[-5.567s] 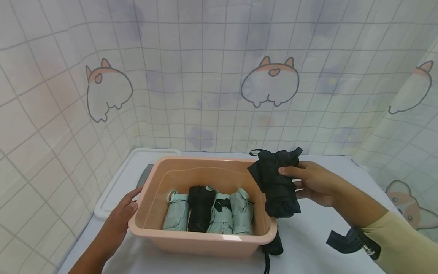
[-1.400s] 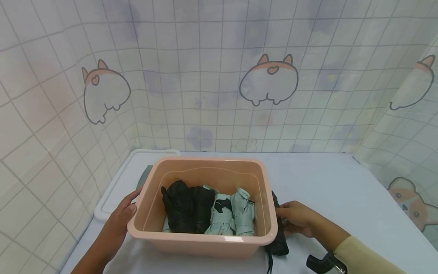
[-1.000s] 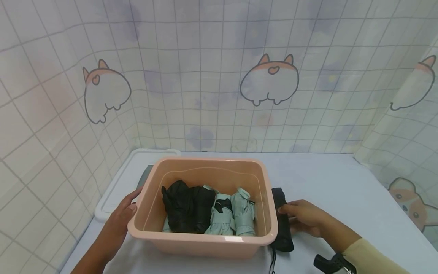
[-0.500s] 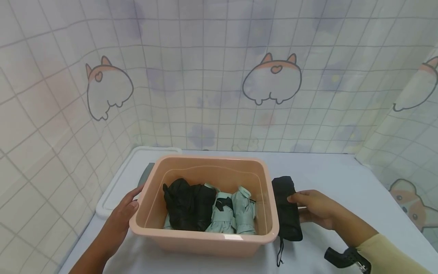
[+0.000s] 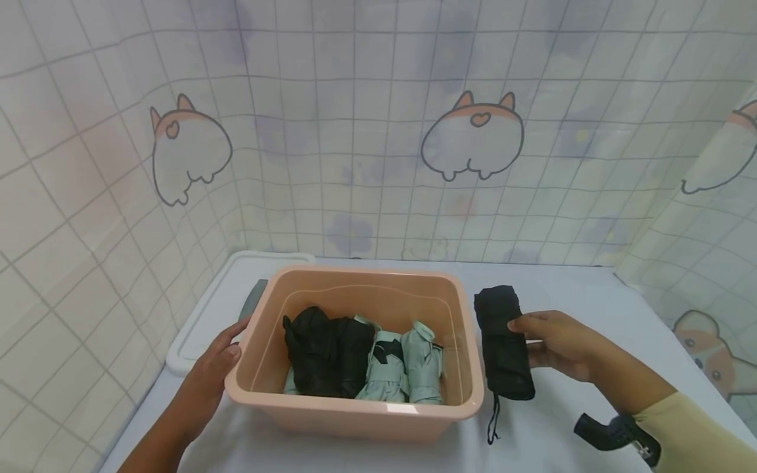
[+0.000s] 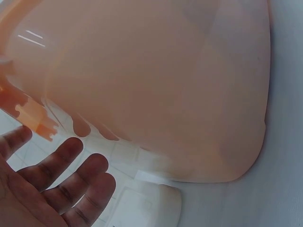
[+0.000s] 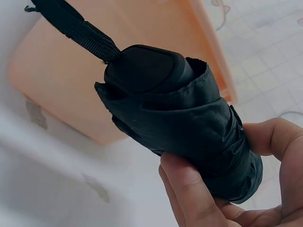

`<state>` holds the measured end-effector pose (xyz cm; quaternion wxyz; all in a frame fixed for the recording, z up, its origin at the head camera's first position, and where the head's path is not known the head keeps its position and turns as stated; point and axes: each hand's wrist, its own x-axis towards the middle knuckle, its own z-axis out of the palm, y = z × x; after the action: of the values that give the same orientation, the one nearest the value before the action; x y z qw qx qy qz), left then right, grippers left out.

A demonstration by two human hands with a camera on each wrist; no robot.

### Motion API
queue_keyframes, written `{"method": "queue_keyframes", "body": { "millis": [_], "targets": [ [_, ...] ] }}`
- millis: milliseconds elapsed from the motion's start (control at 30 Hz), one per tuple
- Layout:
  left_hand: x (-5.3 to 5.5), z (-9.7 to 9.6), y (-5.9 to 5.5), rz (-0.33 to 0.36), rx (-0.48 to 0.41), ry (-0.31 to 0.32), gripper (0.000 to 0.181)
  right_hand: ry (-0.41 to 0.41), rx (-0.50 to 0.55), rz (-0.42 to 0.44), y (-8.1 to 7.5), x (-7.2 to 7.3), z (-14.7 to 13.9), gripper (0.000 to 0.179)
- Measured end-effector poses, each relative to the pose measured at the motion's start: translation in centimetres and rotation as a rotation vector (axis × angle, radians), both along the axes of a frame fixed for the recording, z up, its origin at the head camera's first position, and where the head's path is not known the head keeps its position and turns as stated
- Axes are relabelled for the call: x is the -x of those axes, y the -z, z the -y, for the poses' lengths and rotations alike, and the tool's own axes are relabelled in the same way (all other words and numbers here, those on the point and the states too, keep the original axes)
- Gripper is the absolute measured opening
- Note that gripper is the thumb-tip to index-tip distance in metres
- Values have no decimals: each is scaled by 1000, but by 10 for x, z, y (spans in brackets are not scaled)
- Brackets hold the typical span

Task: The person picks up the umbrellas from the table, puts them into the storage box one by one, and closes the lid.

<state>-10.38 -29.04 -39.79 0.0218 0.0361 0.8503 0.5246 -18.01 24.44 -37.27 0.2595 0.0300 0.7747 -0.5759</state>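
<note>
Holding a folded black umbrella (image 5: 503, 343) in the right hand (image 5: 556, 343), just beside the right wall of the peach plastic tub (image 5: 470, 368) and above the white counter (image 5: 568, 289). Reaches in from the lower right, forearm in a pale yellow sleeve (image 5: 698, 433) with a black wrist strap (image 5: 615, 433) at the cuff. Grip closed around the umbrella's middle: thumb across the near face, fingers (image 7: 189, 189) curled round the far side, as seen from the right wrist. Umbrella lengthwise away from the body, handle end (image 7: 147, 68) toward the near side, its black cord (image 5: 492, 420) dangling down toward the counter.

Resting the left hand (image 5: 213, 368) against the tub's left wall, near the front corner, arm coming in from the lower left. Fingers straight and relaxed, thumb by the rim; from the left wrist, fingers (image 6: 66, 175) spread loosely beside the tub's outer wall (image 6: 156, 85), curled round nothing.

Inside the tub: a loose black umbrella (image 5: 325, 355) lying at the left over a mint one, then two more mint green folded umbrellas (image 5: 408, 361) side by side to its right, all along the front wall.

Beyond the tub's left side, a white lid (image 5: 207, 309) flat on the counter, with a grey piece (image 5: 253, 303) between it and the tub. Behind everything, a tiled backdrop with cartoon corgi prints (image 5: 473, 138).
</note>
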Motion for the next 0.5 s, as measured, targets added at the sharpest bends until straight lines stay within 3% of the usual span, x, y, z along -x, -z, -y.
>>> {"method": "queue_keyframes", "body": {
  "millis": [500],
  "targets": [
    [0,0,4,-20,18,7,58,-31,13,-53,-30,1,-3,68]
  ]
}}
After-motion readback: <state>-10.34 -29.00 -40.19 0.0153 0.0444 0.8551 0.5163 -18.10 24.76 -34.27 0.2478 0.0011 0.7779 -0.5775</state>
